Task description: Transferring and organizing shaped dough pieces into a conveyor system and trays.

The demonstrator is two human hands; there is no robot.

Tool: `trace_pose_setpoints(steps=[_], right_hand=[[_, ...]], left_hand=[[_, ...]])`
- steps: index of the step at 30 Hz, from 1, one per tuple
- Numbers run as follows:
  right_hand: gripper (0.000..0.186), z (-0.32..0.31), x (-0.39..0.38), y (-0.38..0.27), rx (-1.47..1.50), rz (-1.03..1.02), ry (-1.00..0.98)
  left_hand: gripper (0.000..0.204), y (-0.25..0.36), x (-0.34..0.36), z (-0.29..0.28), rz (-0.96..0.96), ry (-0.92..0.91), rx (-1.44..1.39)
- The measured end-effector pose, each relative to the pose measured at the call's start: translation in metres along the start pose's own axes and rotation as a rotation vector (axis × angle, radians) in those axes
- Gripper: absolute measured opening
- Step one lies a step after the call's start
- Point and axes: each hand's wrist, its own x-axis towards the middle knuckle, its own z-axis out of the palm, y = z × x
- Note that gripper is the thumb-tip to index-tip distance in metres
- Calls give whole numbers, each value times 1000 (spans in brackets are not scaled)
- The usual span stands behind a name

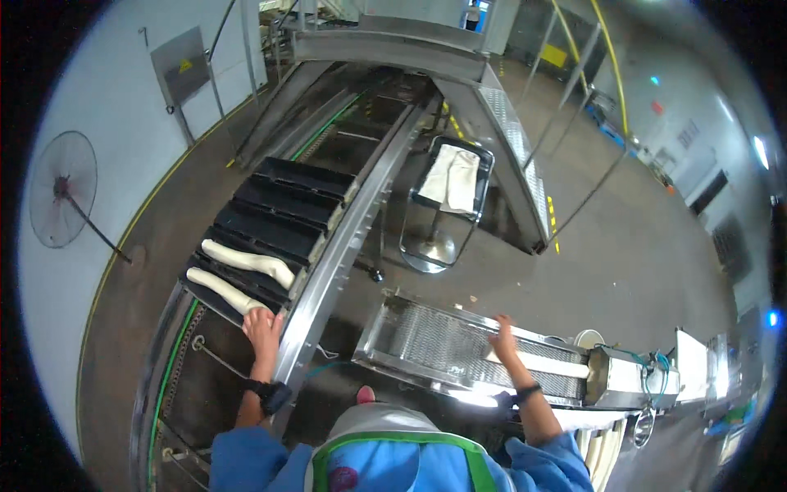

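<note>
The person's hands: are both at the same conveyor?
No, the left hand is at the black-tray conveyor, while the right hand is above the mesh conveyor.

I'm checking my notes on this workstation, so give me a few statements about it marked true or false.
1. The left hand is at the near end of a pale piece. True.
2. Three pale pieces lie in the black trays. False: two lie in the black trays.
3. The right hand is over the mesh belt. True.
4. The chair stands left of the black trays. False: the chair stands to their right.
5. A round fan is at the picture's left. True.
</note>
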Motion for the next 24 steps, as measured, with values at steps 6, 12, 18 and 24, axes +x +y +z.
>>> trace_pose_setpoints(steps=[6,12,18,24], right_hand=[[50,-177,-307,184,-615,731,411],[45,-191,-532,129,-1078,1302,218],[50,-175,-521,54,-924,1340,190],[57,-153,-531,66,-873,1226,190]], left_hand=[[25,146,7,32,247,61,-201],[46,341,-91,123,738,-543,-446],[58,446,-199,146,1024,-872,-340],[33,452,-198,144,835,-548,-406]])
